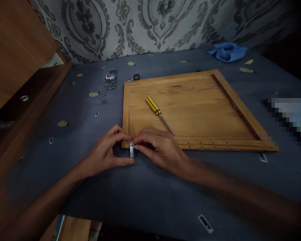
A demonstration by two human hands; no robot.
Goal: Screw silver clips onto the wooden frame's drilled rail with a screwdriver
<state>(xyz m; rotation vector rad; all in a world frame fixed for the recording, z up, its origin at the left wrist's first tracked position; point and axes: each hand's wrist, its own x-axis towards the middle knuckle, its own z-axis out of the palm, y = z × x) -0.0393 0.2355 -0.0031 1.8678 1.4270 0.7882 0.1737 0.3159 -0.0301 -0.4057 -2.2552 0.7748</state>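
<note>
A small silver metal clamp (131, 151), banded like a hose clamp, stands between my hands at the near left corner of the framed wooden panel (190, 107). My left hand (110, 149) curves around it, thumb at its lower end and index finger at its top. From the other side, my right hand (158, 145) pinches its upper part; those fingertips partly hide the clamp. On the panel, beyond my right hand, rests a screwdriver (154, 106) with a yellow and black handle.
Several similar metal clamps (111, 79) lie left of the panel on the dark blue patterned cloth (90, 129), with a single looped one (103, 97) nearer. A blue rag (228, 52) lies at the back right. Wooden furniture (20, 43) borders the left side.
</note>
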